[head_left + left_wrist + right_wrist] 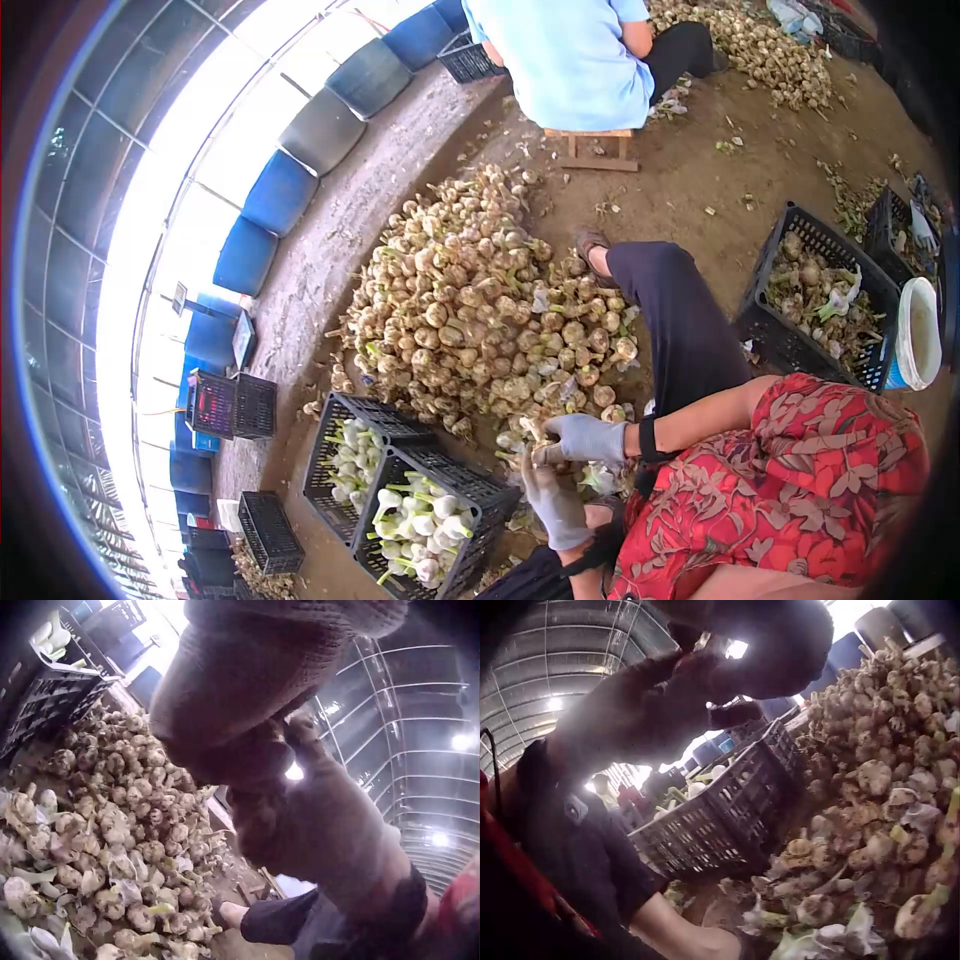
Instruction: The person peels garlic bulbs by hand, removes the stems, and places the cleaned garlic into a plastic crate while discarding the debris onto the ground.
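Sorting of garlic by hand, the step in hand appearing to be the cleaning or trimming of a single bulb. The gloved left hand [558,511] and gloved right hand [588,440] meet in front of the seated worker, at the near edge of a garlic pile [465,300] of brown, earth-coloured bulbs. The fingers of both hands are bent inward and close together; whether they grasp a bulb cannot be told, since the gloves cover the space between them in the head view and both wrist views are dark there. The garlic itself lies in two states: the rough bulbs heaped on the floor, and paler bulbs [425,525] with short green stems inside the near crate [482,545], which stands beside the left hand. A rear crate [395,413], just beside the near one, contains similar pale bulbs. On the worker's other side, a dark basket [785,342] holds bulbs and loose leafy matter, near a white bucket [920,335]. If a bulb is in hand, the next move probably calls for stripping its outer skin, then placing it in the near crate without bruising those beneath.
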`<state>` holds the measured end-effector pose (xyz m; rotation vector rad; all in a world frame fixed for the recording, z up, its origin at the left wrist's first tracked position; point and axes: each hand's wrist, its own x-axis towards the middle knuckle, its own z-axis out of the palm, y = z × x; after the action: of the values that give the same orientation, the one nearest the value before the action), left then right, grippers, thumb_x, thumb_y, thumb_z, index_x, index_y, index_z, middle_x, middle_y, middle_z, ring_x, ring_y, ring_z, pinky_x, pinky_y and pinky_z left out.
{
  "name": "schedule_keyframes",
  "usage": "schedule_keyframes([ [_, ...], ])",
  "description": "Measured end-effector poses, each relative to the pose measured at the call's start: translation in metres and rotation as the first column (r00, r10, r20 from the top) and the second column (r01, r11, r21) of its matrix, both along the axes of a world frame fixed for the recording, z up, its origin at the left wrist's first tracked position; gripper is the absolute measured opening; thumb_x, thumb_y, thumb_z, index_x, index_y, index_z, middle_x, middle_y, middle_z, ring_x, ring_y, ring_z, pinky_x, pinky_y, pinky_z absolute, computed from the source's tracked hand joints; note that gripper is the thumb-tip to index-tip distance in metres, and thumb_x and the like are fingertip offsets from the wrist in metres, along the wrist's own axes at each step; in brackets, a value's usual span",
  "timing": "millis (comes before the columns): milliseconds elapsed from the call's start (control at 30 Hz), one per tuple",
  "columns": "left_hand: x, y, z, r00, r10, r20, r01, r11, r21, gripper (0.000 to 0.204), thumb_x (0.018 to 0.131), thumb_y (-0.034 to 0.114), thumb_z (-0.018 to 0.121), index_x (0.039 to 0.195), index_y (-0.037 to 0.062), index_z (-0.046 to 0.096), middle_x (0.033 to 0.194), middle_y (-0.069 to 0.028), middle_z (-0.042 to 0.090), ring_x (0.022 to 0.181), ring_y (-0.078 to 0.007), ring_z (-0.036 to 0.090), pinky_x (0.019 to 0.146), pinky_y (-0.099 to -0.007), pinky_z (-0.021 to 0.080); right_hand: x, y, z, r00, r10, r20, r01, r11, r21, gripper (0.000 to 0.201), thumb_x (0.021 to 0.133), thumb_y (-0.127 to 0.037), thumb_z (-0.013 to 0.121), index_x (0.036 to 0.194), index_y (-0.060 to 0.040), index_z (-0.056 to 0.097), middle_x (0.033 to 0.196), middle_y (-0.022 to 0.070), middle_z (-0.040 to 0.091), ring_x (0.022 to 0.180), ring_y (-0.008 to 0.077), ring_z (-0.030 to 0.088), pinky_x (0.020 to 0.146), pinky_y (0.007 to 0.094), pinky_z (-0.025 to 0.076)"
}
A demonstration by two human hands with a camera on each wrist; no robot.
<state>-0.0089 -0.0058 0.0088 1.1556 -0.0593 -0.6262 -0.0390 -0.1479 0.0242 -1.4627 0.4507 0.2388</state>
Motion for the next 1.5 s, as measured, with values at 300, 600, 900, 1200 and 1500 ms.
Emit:
schedule_keyframes([
  [300, -0.011, -0.004, -0.013, 0.919, 0.058, 0.39, -0.122, 0.982, 0.141, 0.048, 0.085, 0.003, 0.067, 0.129, -0.0028, 0.046, 0.114, -0.01, 0.058, 0.097, -0.017, 0.058, 0.083, -0.0293, 0.051, 0.012, -0.002, -0.046, 0.995, -0.037, 0.089, 0.037, 0.999, 0.005, 0.049, 0.082, -0.044, 0.072, 0.105, -0.0011, 0.068, 0.089, 0.009, 0.07, 0.076, 0.0163, 0.06, 0.068, 0.0328, 0.048],
  [600, -0.01, -0.012, 0.0, 0.94, 0.204, 0.274, -0.238, 0.966, 0.1, 0.043, 0.088, 0.02, 0.067, 0.122, -0.002, 0.054, 0.1, -0.0043, 0.061, 0.079, -0.0105, 0.058, 0.065, -0.0241, 0.049, 0.002, -0.024, -0.046, 0.873, 0.149, 0.464, -0.177, 0.984, 0.017, 0.035, 0.087, -0.025, 0.066, 0.111, 0.0005, 0.066, 0.096, 0.006, 0.069, 0.085, 0.0107, 0.061, 0.072, 0.0272, 0.051],
  [900, 0.003, 0.003, -0.028, 0.919, 0.191, 0.345, -0.234, 0.968, 0.087, 0.064, 0.085, 0.016, 0.071, 0.137, -0.0028, 0.04, 0.116, -0.0093, 0.058, 0.096, -0.0149, 0.059, 0.08, -0.0273, 0.052, 0.011, -0.016, -0.02, 0.955, 0.111, 0.276, -0.117, 0.993, 0.003, 0.044, 0.088, -0.027, 0.067, 0.123, -0.0011, 0.06, 0.106, 0.0046, 0.066, 0.092, 0.0095, 0.058, 0.075, 0.0263, 0.049],
  [1200, -0.004, 0.005, -0.008, 0.948, 0.174, 0.267, -0.209, 0.972, 0.109, 0.053, 0.083, 0.01, 0.071, 0.13, -0.0041, 0.049, 0.117, -0.0098, 0.058, 0.101, -0.0157, 0.058, 0.09, -0.0294, 0.048, 0.019, -0.013, -0.021, 0.977, 0.086, 0.193, -0.108, 0.988, 0.107, 0.035, 0.089, -0.03, 0.067, 0.107, 0.0005, 0.067, 0.081, -0.0005, 0.064, 0.071, 0.0054, 0.055, 0.063, 0.0241, 0.046],
  [1500, 0.001, 0.001, -0.018, 0.95, 0.259, 0.177, -0.255, 0.966, -0.042, 0.055, 0.084, 0.01, 0.071, 0.132, -0.0029, 0.048, 0.119, -0.0094, 0.058, 0.098, -0.014, 0.058, 0.085, -0.027, 0.049, 0.008, -0.034, -0.022, 0.981, 0.058, 0.187, -0.143, 0.864, 0.482, 0.04, 0.087, -0.009, 0.061, 0.124, 0.0047, 0.057, 0.096, 0.0063, 0.068, 0.085, 0.0137, 0.063, 0.076, 0.0277, 0.05],
])
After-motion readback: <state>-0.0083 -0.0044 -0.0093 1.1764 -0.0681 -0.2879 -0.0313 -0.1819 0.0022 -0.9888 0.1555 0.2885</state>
